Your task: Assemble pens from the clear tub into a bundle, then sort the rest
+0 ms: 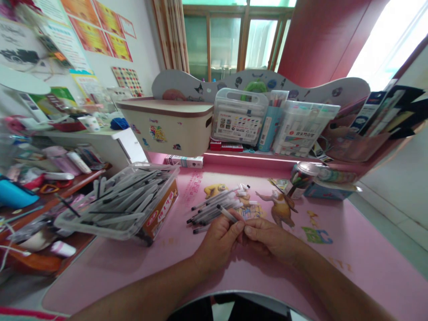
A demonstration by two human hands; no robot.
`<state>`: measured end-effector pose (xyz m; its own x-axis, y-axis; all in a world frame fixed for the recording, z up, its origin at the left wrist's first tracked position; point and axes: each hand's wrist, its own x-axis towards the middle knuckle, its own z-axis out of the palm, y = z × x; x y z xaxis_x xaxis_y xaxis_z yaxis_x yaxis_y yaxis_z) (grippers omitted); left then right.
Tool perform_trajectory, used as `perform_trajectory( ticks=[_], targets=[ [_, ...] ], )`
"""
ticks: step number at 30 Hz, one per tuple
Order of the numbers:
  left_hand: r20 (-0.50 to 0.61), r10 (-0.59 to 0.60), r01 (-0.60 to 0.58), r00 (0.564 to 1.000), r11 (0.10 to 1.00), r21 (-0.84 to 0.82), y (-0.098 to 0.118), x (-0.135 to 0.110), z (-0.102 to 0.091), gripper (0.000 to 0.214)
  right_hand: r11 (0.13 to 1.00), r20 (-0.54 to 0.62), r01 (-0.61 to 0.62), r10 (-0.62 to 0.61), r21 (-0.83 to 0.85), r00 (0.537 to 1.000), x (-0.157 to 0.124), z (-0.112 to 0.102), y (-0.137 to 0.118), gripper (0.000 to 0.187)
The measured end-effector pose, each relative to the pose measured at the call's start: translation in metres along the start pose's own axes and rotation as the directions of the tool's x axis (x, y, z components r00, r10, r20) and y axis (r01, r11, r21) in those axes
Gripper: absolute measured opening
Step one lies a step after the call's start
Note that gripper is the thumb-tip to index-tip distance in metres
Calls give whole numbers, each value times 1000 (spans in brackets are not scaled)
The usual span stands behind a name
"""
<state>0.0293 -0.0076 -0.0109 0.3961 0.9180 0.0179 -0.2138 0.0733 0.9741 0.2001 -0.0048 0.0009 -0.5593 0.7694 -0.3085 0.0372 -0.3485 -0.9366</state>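
Over the tabletop (368,249) near loose pens (211,207), the left hand (218,236) is gripping a pen (228,214), the right hand (269,236) is touching the left, its hold hidden, and bracing them together is probably best steadying it.

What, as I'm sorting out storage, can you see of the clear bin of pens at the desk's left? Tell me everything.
The clear bin looks like see-through plastic, roughly rectangular, open-topped, with a wide rim. Slim grey pens, some black-tipped, heap above the rim. An orange-brown panel with pale lettering shows along its right side; whether that belongs to the bin is unclear. It sits at the left of the pink desk; the left hand and right hand are apart from it.
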Motion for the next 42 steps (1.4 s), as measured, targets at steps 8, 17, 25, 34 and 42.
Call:
perform_trajectory(
  ticks=[8, 17, 25, 34, 42],
  targets=[
    [32, -24, 25, 999, 1000, -14, 4, -3, -1, 32, 968, 195, -135, 94, 209, 976, 0, -5, 11, 42],
    [-115, -50, 47, 992, 998, -30, 6, 7, -3, 35, 987, -59, 157, -154, 43, 986, 9, 8, 2, 27],
    [-189, -75, 65, 979, 996, -59, -4, 8, -3, 34, 849, -113, 334, -410, -410, 905, 7, 10, -1, 25],
    [-163, -92, 63, 982, 982, -176, 6, 11, -6, 38, 949, -260, 222, -277, -223, 925, 10, -2, 7, 28],
    [340, -370, 388, 865, 922, 17, 4, 5, -15, 41, 958, -355, 207, -126, 199, 926, 11, -11, 8, 17]
  ],
)
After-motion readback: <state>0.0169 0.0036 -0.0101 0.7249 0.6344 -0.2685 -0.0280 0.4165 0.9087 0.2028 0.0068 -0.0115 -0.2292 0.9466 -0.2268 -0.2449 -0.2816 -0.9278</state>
